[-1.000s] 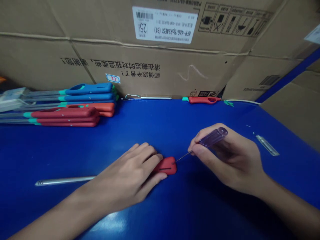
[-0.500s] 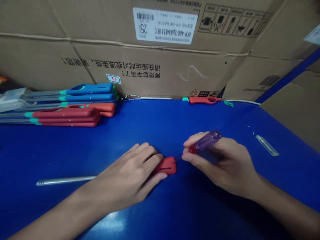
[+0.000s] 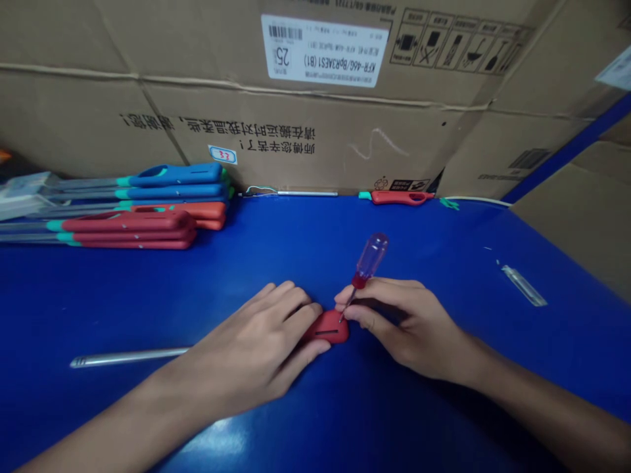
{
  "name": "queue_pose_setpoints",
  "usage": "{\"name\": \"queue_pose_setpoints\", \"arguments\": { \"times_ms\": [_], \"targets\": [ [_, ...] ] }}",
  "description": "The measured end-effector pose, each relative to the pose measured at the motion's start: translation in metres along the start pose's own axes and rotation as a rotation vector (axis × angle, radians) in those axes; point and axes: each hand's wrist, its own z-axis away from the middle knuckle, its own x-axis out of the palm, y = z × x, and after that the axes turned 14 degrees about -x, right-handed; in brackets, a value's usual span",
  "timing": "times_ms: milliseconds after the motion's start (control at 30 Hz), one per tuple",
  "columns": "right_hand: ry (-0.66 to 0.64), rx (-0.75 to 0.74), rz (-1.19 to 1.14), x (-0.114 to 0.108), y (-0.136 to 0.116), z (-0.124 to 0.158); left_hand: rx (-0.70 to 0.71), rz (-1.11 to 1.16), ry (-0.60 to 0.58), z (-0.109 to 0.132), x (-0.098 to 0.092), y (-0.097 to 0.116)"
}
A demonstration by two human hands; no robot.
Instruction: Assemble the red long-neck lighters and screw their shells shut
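My left hand (image 3: pixel 261 335) is closed over a red lighter (image 3: pixel 331 328) and presses it to the blue table. Only the lighter's rounded handle end, with a dark slot, shows past my fingers; its metal tube (image 3: pixel 128 357) sticks out on the left. Between thumb and fingers, my right hand (image 3: pixel 409 325) pinches the shaft of a screwdriver (image 3: pixel 369 261). The screwdriver has a clear purple handle with a red collar and leans up to the right. Its tip meets the lighter near the end of the handle.
Several blue, orange and red long lighters (image 3: pixel 133 226) lie stacked at the left back. Against the cardboard box (image 3: pixel 296 112) rest a thin metal tube (image 3: pixel 308 194) and a red lighter body (image 3: pixel 399 198). A clear plastic piece (image 3: pixel 524 286) lies on the right of the blue table (image 3: pixel 276 259).
My right hand has moved left, closer to the lighter, and slid its grip down to the shaft. The screwdriver has swung more upright. My left hand and the lighter stay put.
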Motion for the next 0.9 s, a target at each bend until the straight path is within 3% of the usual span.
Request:
{"name": "queue_pose_setpoints", "arguments": {
  "times_ms": [900],
  "targets": [
    [-0.033,0.002,-0.017,0.0035,-0.0005,0.0027,0.051,-0.037,0.065,0.0009,-0.0013,0.0014]
  ]
}}
